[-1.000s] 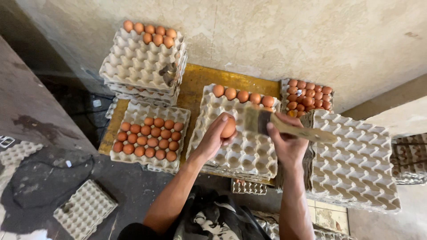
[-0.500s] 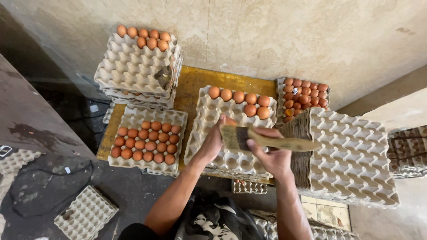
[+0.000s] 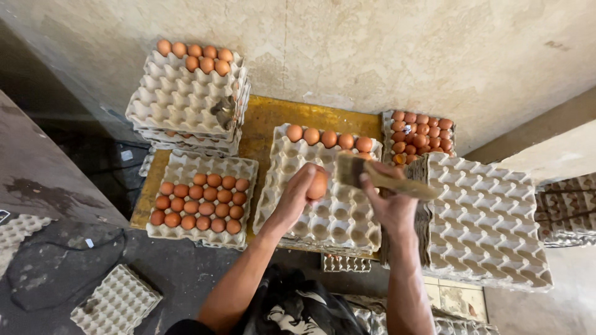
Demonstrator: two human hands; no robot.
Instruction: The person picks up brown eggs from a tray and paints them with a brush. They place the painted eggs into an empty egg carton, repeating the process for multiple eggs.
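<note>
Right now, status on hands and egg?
Left hand holds egg over middle tray. Right hand grips brush beside it. Nothing between.

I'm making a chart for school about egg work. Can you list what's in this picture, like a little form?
Left hand: holds a brown egg
Right hand: holds a brush beside the egg
Middle tray: one row of eggs at the far edge
Left tray: mostly full
Right stack: empty trays
Table: yellow

A single head-worn camera looks steeply down from above and behind the hands, fairly near, facing the wall (image 3: 385,56) beyond them; the yellow surface (image 3: 273,124) lies under and ahead.
</note>
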